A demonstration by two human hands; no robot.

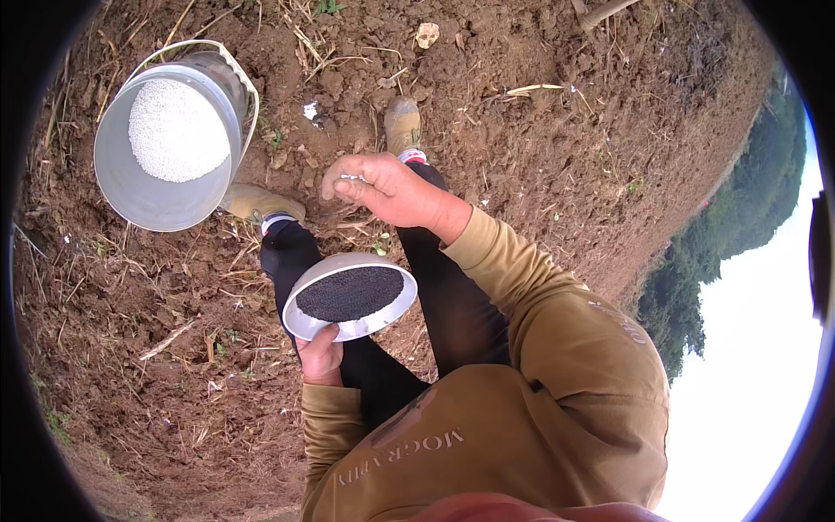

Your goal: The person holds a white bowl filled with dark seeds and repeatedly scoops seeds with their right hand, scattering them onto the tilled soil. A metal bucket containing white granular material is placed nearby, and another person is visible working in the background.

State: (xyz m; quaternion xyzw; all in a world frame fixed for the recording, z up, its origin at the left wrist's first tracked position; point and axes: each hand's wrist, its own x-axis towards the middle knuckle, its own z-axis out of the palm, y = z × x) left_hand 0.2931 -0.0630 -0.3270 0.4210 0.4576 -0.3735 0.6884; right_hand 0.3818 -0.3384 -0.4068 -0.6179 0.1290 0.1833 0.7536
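Note:
My left hand grips the near rim of a white bowl, thumb over the edge. Dark round granules fill much of the bowl, which tilts in front of my legs. My right hand is above and beyond the bowl, fingers curled towards the thumb around a few white granules. At the upper left, a pale plastic bucket with a raised handle holds a heap of white granules. My right hand does not touch the bucket.
Rough brown soil with dry stalks surrounds my feet. One shoe is beside the bucket, the other shoe farther right. A pale stone and a branch lie beyond. Trees show at the right.

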